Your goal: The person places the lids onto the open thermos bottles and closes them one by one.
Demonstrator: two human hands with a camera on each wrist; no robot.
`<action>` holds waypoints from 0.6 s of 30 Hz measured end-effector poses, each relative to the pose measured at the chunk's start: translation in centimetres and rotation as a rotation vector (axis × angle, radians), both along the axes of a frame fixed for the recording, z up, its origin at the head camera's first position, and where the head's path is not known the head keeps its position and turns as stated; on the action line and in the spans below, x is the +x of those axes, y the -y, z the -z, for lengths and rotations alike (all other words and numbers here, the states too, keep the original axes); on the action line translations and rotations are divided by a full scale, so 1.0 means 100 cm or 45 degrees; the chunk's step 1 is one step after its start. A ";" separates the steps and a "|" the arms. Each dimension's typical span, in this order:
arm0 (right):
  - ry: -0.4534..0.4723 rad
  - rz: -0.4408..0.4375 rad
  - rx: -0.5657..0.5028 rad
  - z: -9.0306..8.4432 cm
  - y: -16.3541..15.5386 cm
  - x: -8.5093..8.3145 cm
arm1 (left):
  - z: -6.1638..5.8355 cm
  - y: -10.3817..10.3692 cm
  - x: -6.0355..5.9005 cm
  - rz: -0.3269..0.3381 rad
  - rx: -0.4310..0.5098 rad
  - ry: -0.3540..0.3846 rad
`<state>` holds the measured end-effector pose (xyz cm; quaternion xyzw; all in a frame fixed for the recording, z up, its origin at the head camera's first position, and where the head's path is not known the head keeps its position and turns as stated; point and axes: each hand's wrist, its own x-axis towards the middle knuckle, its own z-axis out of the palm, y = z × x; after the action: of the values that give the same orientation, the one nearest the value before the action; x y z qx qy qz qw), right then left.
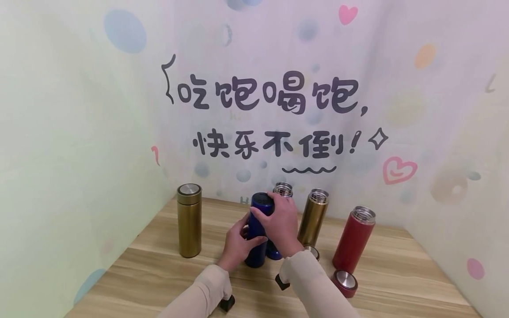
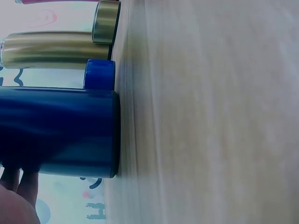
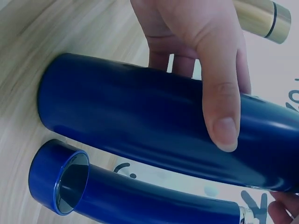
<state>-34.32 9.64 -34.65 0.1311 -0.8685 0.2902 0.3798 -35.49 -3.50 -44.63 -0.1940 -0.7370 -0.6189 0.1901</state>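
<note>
Glossy blue cylindrical flask (image 1: 256, 240) gripped by both hands

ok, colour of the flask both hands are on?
Dark blue flask, clearest in the right wrist view.

Bare worktop (image 1: 167, 274) lies open at front left; the gold flask (image 1: 189, 220) and red flask (image 1: 353, 240) flank the middle

The head camera looks forward and down from above the tabletop (image 1: 159, 269), facing the lettered back wall (image 1: 270, 115), far enough back to take in the whole row of flasks. Both wrist cameras sit very close and turned sideways, seemingly just above the wood. Each fills with the dark blue flask (image 1: 257, 234) (image 2: 56, 133) (image 3: 154, 121), which all three views share.
</note>
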 end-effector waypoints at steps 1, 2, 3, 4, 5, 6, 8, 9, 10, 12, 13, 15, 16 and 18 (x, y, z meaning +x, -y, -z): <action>0.008 0.004 0.003 0.000 0.000 0.000 | 0.000 0.000 0.000 0.002 0.005 -0.002; 0.025 -0.003 0.001 -0.001 0.000 0.000 | 0.000 0.000 -0.001 -0.002 0.009 0.008; 0.061 -0.024 -0.011 -0.002 0.000 0.000 | 0.000 0.000 -0.001 -0.006 0.008 0.008; 0.114 -0.059 -0.035 -0.003 -0.001 0.000 | 0.000 0.000 0.000 -0.009 0.008 0.010; 0.183 -0.108 -0.070 -0.004 -0.003 -0.001 | -0.001 -0.001 0.000 -0.010 0.008 0.011; 0.262 -0.173 -0.114 -0.006 -0.005 -0.001 | -0.001 -0.001 0.000 -0.009 0.007 0.013; 0.427 -0.338 -0.230 -0.009 -0.011 -0.003 | -0.002 -0.001 0.001 -0.007 0.004 0.020; 0.509 -0.431 -0.301 -0.011 -0.014 -0.004 | -0.003 -0.001 0.001 -0.004 0.002 0.026; 0.580 -0.529 -0.367 -0.012 -0.018 -0.006 | -0.003 -0.001 0.001 0.000 -0.002 0.027; 0.705 -0.708 -0.483 -0.013 -0.025 -0.009 | -0.004 -0.001 0.001 0.012 -0.002 0.023; 0.753 -0.780 -0.528 -0.013 -0.028 -0.012 | -0.003 -0.001 0.001 0.018 -0.001 0.021; 0.812 -0.887 -0.568 -0.013 -0.034 -0.015 | -0.003 -0.001 0.001 0.028 0.005 0.013; 0.831 -0.919 -0.572 -0.014 -0.036 -0.016 | -0.002 -0.001 0.000 0.032 0.008 0.005; 0.844 -0.948 -0.555 -0.015 -0.038 -0.018 | -0.002 -0.001 0.000 0.036 0.013 0.002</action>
<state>-36.10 13.46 -33.16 0.2496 -0.7563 0.6043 -0.0245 -35.50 -3.40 -44.42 -0.2028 -0.7312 -0.6254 0.1818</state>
